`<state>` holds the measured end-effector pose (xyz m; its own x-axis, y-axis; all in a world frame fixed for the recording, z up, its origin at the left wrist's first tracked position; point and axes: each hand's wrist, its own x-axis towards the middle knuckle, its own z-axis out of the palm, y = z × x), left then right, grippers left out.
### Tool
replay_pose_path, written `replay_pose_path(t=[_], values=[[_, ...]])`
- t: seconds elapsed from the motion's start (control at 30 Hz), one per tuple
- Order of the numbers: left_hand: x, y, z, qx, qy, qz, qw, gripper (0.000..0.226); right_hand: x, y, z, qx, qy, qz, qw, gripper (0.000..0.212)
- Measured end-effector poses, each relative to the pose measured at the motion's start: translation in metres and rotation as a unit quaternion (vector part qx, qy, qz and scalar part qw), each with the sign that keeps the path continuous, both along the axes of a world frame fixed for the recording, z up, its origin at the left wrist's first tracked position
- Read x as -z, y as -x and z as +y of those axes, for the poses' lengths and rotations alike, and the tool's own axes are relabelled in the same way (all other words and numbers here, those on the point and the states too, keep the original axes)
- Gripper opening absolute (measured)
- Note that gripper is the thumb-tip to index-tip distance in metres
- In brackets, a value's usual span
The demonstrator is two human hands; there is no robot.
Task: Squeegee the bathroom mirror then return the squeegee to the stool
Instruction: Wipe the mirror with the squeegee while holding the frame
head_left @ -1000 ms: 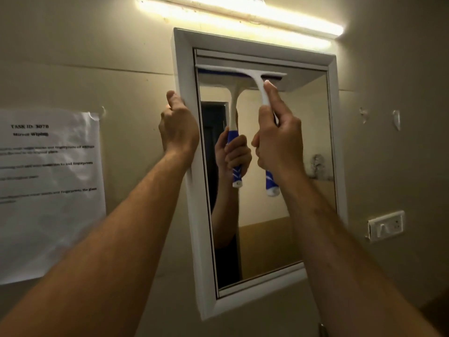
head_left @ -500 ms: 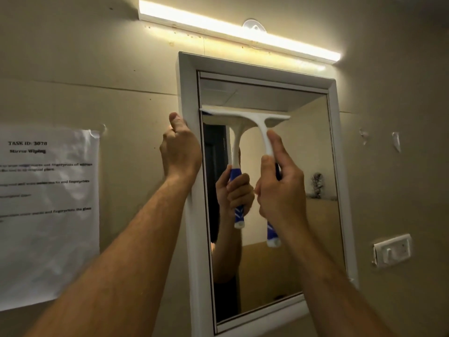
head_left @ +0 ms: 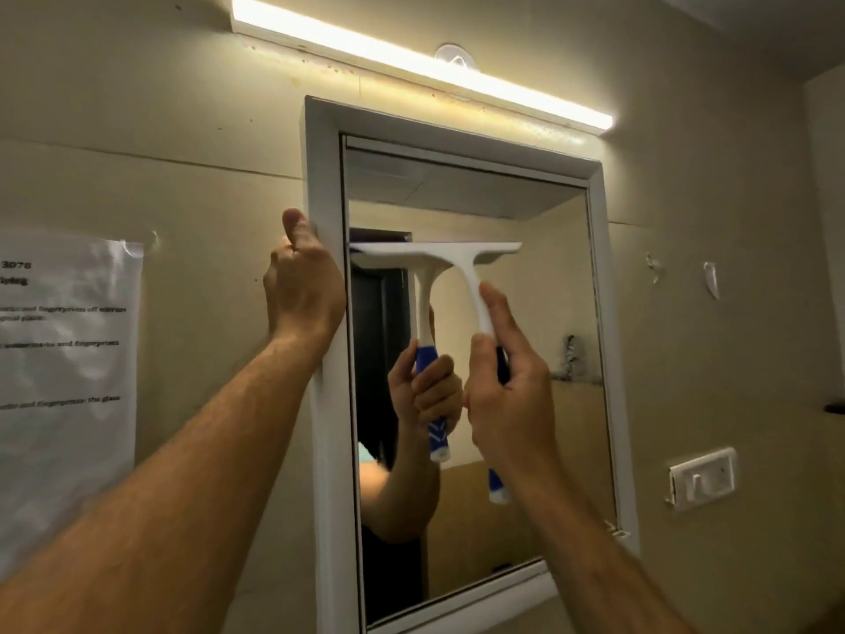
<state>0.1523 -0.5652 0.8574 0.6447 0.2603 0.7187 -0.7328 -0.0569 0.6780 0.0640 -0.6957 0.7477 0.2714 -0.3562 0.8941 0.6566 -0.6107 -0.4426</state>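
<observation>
A white-framed mirror (head_left: 571, 313) hangs on the beige wall. My right hand (head_left: 510, 395) grips the blue-and-white handle of a squeegee (head_left: 457, 256). Its white blade lies flat against the glass across the left part, roughly a third of the way down. The index finger runs up along the white neck. My left hand (head_left: 304, 286) clasps the mirror's left frame edge (head_left: 322, 176), thumb pointing up. The glass reflects the squeegee and the hand holding it. No stool is in view.
A lit tube light (head_left: 420, 61) runs above the mirror. A printed paper sheet (head_left: 64, 372) is taped to the wall at the left. A white switch plate (head_left: 702, 478) and two small hooks (head_left: 711, 279) sit on the wall to the right.
The squeegee blade has slid down the glass from the top edge of the mirror to about a third of the way down. My left hand stays on the frame.
</observation>
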Motion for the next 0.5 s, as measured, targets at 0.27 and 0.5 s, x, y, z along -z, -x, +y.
replay_pose_path(t=[0.27,0.5], values=[[0.004,0.012,0.003,-0.013,-0.061,-0.026,0.998,0.057,-0.077,-0.015,-0.034,0.054,-0.032,-0.066,0.996,0.04],[0.004,0.015,0.003,-0.01,-0.052,-0.022,0.998,0.062,-0.002,-0.001,-0.037,0.027,-0.02,-0.032,0.999,0.043]])
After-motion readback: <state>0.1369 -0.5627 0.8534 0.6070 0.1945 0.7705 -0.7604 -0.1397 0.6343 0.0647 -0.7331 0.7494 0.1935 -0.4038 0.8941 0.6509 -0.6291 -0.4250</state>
